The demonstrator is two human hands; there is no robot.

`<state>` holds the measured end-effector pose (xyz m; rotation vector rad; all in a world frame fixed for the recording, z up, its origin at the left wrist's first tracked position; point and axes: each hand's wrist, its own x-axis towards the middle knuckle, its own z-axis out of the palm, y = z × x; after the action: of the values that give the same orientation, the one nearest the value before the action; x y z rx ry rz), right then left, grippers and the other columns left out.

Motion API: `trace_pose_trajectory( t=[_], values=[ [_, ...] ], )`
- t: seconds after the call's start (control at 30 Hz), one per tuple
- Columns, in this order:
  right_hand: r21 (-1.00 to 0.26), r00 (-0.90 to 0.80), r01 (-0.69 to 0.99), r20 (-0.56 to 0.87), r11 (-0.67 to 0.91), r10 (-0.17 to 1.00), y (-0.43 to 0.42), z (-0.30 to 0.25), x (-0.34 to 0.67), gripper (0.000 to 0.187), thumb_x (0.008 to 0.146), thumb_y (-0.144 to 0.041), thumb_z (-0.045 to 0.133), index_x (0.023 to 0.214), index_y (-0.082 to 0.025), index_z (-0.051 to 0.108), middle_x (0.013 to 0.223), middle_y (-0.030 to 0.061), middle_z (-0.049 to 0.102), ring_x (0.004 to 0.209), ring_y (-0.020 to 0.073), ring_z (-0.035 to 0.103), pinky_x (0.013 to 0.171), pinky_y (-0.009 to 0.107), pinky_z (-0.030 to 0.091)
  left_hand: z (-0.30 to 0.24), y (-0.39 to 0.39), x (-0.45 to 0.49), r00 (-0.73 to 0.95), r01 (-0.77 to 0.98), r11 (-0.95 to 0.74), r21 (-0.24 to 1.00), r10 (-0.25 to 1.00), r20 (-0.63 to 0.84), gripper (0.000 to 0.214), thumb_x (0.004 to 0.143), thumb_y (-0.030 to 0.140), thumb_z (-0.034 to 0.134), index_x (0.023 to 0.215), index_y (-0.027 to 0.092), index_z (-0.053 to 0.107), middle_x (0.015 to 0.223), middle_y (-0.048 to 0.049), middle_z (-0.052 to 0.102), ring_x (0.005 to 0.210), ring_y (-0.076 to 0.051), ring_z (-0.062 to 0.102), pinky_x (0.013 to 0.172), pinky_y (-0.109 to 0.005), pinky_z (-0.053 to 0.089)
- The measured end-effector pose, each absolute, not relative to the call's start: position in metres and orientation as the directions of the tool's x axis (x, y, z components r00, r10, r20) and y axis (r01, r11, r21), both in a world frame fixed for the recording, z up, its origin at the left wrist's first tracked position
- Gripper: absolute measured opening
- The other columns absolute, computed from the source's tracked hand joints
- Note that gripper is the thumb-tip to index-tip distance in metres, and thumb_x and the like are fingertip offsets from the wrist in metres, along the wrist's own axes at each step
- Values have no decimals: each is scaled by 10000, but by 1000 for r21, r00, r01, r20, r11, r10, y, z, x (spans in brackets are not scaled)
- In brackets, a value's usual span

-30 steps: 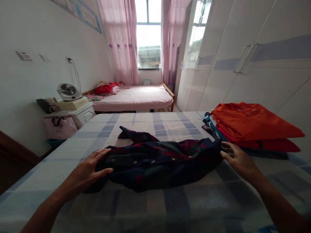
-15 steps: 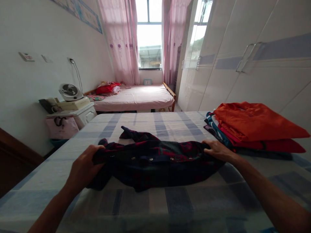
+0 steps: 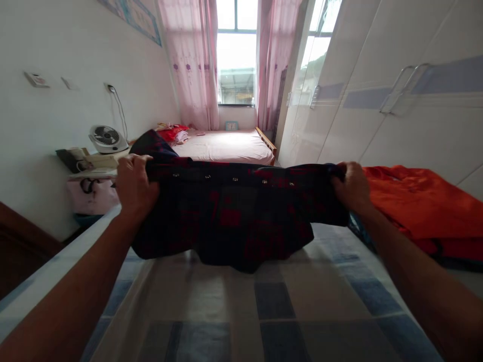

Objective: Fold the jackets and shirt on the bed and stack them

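The right side of the room is taken up by a tall white wardrobe [image 3: 339,130], banded in pale blue. The foreground is filled by a near bed [image 3: 277,301], covered with a blue-and-white checked sheet. Beyond it a far bed [image 3: 226,146] is seen, spread with pale pink, and above that a window [image 3: 237,60] is flanked by pink curtains [image 3: 188,65].

Over the near bed a dark shirt [image 3: 230,216], patterned in red, is held up lengthwise between both hands, its cloth hanging down; whether its lower edge is touched to the sheet cannot be told. At its left end a flap of cloth is raised above the hand. To the right, a folded stack of clothes [image 3: 418,201], topped in orange, is laid on the near bed and partly hidden by the right forearm.

One end of the shirt is pinched in the closed fingers of the left hand [image 3: 134,183]; the other is gripped likewise by the right hand [image 3: 352,186].

Along the shirt's upper part, small buttons [image 3: 235,179] are lined up in a row.
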<state>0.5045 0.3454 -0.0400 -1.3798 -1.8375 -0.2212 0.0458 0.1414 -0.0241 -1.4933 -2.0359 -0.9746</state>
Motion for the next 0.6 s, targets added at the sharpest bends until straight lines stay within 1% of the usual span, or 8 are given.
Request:
trace_pose_trajectory(
  t=[0.07, 0.2, 0.27, 0.33, 0.4, 0.47, 0.5, 0.6],
  values=[
    [-256, -138, 879, 671, 401, 729, 352, -54, 491, 391, 800, -240, 482, 1162, -93, 503, 1116, 175, 560, 1071, 281, 517, 913, 405, 413, -36, 155, 51, -308, 951, 192, 241, 626, 716, 478, 813, 303, 462, 1235, 80, 491, 1321, -155, 459, 1287, -325, 361, 1054, -505, 313],
    [-202, -412, 775, 557, 599, 721, 311, -97, 479, 290, 857, -288, 443, 1096, -161, 549, 1085, 115, 582, 1033, 241, 562, 915, 365, 432, -91, 124, 66, -157, 979, 53, 196, 808, 568, 349, 825, 358, 484, 1064, 139, 614, 1177, -113, 576, 1128, -251, 543, 986, -388, 441],
    [-236, -504, 737, 434, 634, 747, 279, -113, 477, 265, 878, -372, 440, 1048, -214, 567, 1067, 81, 594, 958, 221, 601, 843, 347, 470, -115, 98, 77, -83, 981, -12, 193, 877, 473, 398, 836, 439, 501, 1126, 182, 592, 1241, -101, 551, 1136, -244, 548, 959, -372, 466],
    [-231, -567, 725, 335, 649, 752, 253, -123, 477, 322, 859, -438, 475, 1093, -234, 563, 1114, 80, 592, 973, 233, 602, 831, 370, 477, -130, 79, 86, -20, 988, -45, 150, 912, 409, 522, 797, 485, 567, 1246, 223, 526, 1322, -95, 507, 1169, -256, 530, 962, -382, 465],
    [-196, -625, 707, 273, 679, 731, 239, -130, 476, 438, 811, -442, 548, 1193, -228, 530, 1206, 98, 570, 1063, 268, 568, 877, 424, 456, -139, 74, 90, 9, 997, -38, 70, 923, 386, 613, 760, 432, 627, 1319, 234, 475, 1370, -107, 478, 1195, -283, 510, 982, -412, 445],
    [-181, -668, 681, 243, 710, 703, 236, -138, 473, 479, 784, -380, 579, 1232, -220, 519, 1258, 106, 556, 1134, 286, 528, 915, 457, 432, -144, 80, 88, 1, 1000, -4, 10, 931, 366, 519, 766, 310, 605, 1270, 205, 537, 1336, -131, 521, 1183, -302, 520, 989, -434, 429],
    [-190, -678, 670, 236, 717, 696, 239, -142, 472, 430, 794, -339, 559, 1207, -221, 542, 1250, 100, 568, 1144, 281, 522, 922, 457, 427, -146, 86, 86, -19, 1000, 19, 3, 936, 351, 426, 776, 253, 563, 1195, 191, 598, 1276, -135, 573, 1150, -301, 547, 977, -434, 434],
    [-300, -630, 668, 257, 681, 732, 254, -147, 465, 285, 839, -242, 435, 1051, -224, 625, 1128, 70, 639, 1054, 239, 580, 892, 409, 454, -144, 105, 78, -157, 986, 126, 114, 930, 332, 306, 793, 194, 436, 975, 196, 682, 1054, -97, 692, 972, -265, 642, 874, -391, 492]
  ],
)
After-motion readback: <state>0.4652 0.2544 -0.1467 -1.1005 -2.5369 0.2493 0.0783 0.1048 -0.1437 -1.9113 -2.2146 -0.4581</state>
